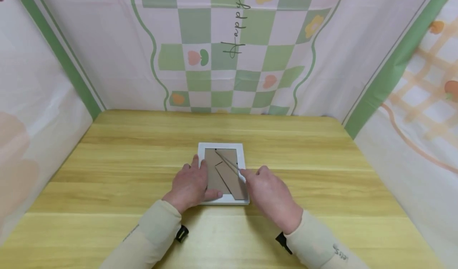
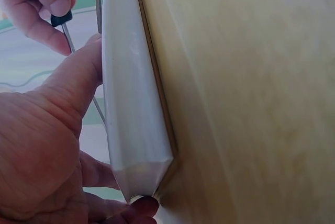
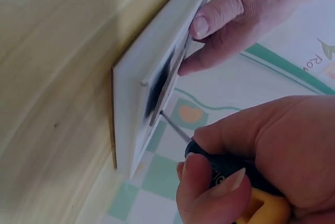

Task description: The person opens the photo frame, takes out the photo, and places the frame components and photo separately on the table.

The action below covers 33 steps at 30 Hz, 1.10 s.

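A white picture frame lies face down on the table, its brown backing board uppermost. An easel leg slants across the board toward the lower right corner. My left hand rests on the frame's left side, fingers spread along that edge and thumb across the near left corner. In my right hand I grip a screwdriver with a black and yellow handle. Its thin shaft crosses the board, the tip near a small dark tab at the board's far edge; whether they touch I cannot tell.
The wood-grain table spreads out on every side of the frame. A green and white checked cloth hangs behind its far edge, with more printed cloth at left and right.
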### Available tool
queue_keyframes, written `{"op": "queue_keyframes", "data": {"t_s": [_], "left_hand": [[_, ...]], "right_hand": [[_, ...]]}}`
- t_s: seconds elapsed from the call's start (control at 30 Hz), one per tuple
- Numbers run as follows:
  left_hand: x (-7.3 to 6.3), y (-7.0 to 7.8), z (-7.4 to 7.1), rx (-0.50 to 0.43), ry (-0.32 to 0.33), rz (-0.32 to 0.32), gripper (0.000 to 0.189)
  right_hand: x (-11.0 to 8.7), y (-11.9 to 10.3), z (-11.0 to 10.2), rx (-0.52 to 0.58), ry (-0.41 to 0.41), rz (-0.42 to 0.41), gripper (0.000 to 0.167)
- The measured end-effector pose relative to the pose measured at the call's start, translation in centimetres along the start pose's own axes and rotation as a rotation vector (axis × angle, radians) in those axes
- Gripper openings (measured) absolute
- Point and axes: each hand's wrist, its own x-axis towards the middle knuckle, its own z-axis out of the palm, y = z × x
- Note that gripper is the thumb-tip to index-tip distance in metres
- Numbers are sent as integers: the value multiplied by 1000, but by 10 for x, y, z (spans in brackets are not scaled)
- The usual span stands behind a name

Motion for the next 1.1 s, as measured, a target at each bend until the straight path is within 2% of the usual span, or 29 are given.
{"op": "queue_keyframes", "data": {"t_s": [0.17, 0.43, 0.57, 0.8, 0.93, 1.1], "left_hand": [[0, 0, 1, 16, 9, 9, 114], [0, 1, -1, 41, -7, 17, 112], [1, 1, -1, 59, 2, 24, 112], [2, 1, 0, 89, 4, 31, 112], [2, 0, 0, 102, 6, 35, 112], [2, 0, -1, 117, 10, 43, 112]], "right_hand": [[-2, -6, 2, -40, -42, 38, 46], [-2, -12, 6, -52, -40, 52, 35], [-2, -13, 7, -52, -67, 66, 35], [0, -9, 9, -103, -24, 21, 38], [4, -5, 6, -136, -32, 23, 45], [9, 3, 0, -203, 0, -26, 42]]}}
